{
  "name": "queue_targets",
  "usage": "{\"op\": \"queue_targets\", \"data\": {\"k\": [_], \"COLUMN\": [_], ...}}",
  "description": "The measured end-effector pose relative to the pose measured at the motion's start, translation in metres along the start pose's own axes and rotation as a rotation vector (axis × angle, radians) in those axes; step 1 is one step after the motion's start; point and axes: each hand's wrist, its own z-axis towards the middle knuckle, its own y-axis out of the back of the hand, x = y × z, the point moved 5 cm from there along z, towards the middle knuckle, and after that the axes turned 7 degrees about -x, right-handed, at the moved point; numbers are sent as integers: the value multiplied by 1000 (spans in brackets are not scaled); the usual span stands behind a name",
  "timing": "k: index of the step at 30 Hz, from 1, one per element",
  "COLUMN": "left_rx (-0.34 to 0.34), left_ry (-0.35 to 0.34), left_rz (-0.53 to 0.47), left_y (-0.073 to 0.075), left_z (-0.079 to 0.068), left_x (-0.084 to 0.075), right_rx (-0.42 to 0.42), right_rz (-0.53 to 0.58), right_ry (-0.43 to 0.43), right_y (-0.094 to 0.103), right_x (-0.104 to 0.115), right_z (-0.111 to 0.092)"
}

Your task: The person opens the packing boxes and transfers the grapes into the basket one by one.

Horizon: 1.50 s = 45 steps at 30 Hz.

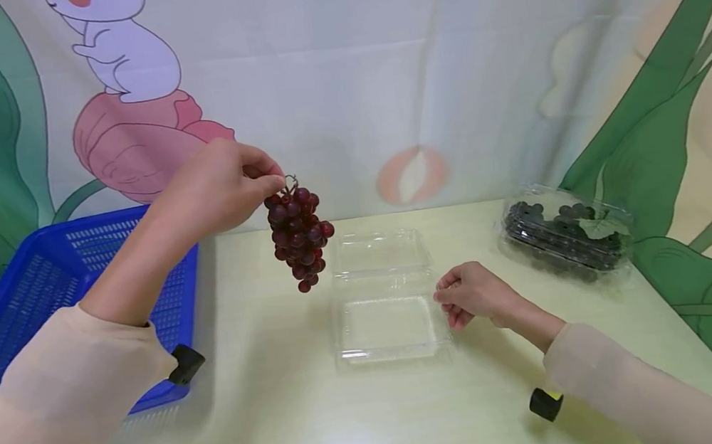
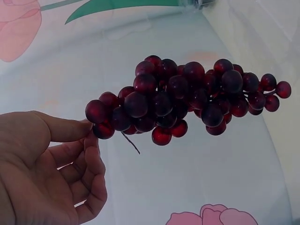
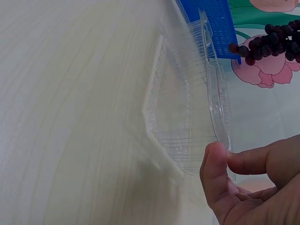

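Observation:
By its stem, my left hand (image 1: 227, 188) pinches a bunch of dark red grapes (image 1: 297, 231), which hangs above the table left of a clear plastic clamshell container (image 1: 392, 324). In the left wrist view the thumb and index finger meet at the top end of the bunch (image 2: 161, 101). The container lies with its lid folded open toward the back, nothing inside it. At its right side, my right hand (image 1: 475, 293) pinches the rim between thumb and index finger, as the right wrist view shows beside the clear wall (image 3: 187, 108).
A blue plastic basket (image 1: 192, 295) stands at the left, partly behind my left forearm. At the back right sits another clear container (image 1: 563, 231), closed, with dark grapes and a pale leaf inside. A printed curtain (image 1: 330, 88) hangs behind the pale wooden table (image 1: 297, 413).

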Motion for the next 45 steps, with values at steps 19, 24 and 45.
{"op": "queue_targets", "data": {"k": [19,24,45], "left_rx": [-65,-109,-172], "left_ry": [45,41,153], "left_rz": [14,24,81], "left_y": [22,30,62], "left_z": [-5,-7,-21], "left_x": [37,44,72], "right_rx": [-5,-4,-13], "right_rz": [-7,-13,-32], "right_ry": [-3,-5,-7], "right_y": [1,2,7], "right_x": [-1,-2,-3], "right_z": [3,3,0]}}
